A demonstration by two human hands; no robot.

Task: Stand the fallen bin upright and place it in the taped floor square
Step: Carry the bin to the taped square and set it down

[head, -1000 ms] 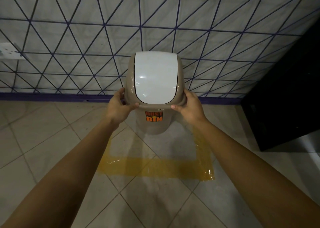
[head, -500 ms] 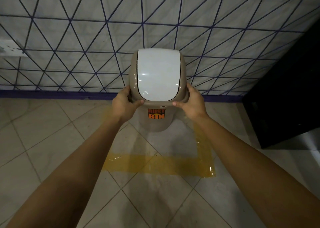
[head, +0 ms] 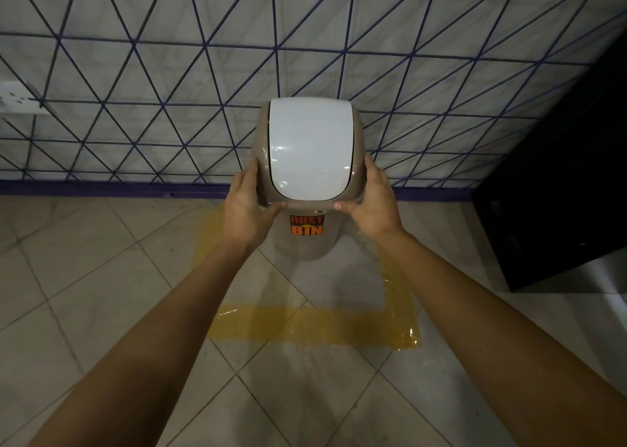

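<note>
Bin (head: 307, 243) upright, long axis vertical, lid (head: 310, 151) up.

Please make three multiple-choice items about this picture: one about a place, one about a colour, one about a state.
1. Where is the bin?
A. within the taped square
B. beside the black cabinet
C. on a shelf

2. What colour is the lid flap?
A. orange
B. white
C. black

3. How is the bin now?
A. lying down
B. upside down
C. upright, held at both sides

Key: 1 A, its base lies between the yellow strips. 2 B, pale flap in a beige top. 3 C, left hand and right hand clasp the top.
</note>
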